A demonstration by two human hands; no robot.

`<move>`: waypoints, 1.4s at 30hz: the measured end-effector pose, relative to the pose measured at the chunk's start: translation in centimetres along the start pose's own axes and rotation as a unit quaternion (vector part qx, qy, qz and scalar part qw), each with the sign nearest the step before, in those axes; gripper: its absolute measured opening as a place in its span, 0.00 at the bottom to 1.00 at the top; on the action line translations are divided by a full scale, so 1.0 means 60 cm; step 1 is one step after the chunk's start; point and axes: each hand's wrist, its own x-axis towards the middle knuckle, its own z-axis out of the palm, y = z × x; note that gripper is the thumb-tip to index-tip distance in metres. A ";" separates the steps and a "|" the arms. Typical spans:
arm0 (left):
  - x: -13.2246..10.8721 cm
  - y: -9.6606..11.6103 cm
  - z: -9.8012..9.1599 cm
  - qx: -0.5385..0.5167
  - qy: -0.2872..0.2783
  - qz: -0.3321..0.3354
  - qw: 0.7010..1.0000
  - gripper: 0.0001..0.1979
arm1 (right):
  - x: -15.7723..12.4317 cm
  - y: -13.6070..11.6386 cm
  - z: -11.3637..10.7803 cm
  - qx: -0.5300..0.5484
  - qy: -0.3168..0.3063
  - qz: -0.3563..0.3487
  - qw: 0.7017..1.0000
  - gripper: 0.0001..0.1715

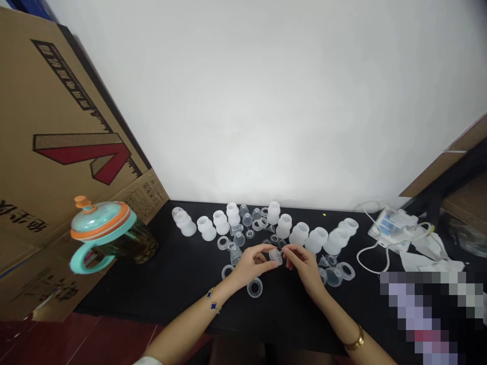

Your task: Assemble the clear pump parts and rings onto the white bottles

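My left hand [251, 263] and my right hand [304, 264] meet over a black table [182, 274], both pinched on one small clear plastic cap [276, 255] held between them. A clear ring [254, 287] lies just below my left hand. Several white silicone bottle-shaped parts [300, 233] stand in a row behind the hands, with small clear domes and rings [245, 228] scattered among them. More clear rings [344, 270] lie to the right of my right hand.
A teal and orange lidded jug [104, 235] stands at the left, in front of a big cardboard box [49, 152]. A white device with cables [391, 225] and plastic bags lies at the right. A white wall rises behind the table.
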 end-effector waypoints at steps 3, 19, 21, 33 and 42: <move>0.006 -0.008 -0.001 -0.061 -0.009 -0.015 0.998 0.28 | 0.001 0.001 0.000 -0.008 0.001 -0.003 1.000 0.22; 0.006 0.006 -0.007 -0.150 -0.033 -0.058 0.986 0.25 | -0.002 -0.001 0.001 -0.019 -0.014 0.004 1.000 0.22; 0.006 0.003 -0.006 -0.150 -0.033 -0.061 0.986 0.24 | -0.002 0.000 0.002 -0.020 -0.016 0.005 1.000 0.22; 0.005 0.010 -0.007 -0.141 -0.071 -0.077 0.984 0.22 | -0.003 0.001 0.004 -0.013 -0.021 0.000 1.000 0.23; 0.006 0.014 -0.006 -0.139 -0.069 -0.067 0.986 0.22 | -0.004 0.003 0.003 -0.013 -0.013 -0.005 1.000 0.22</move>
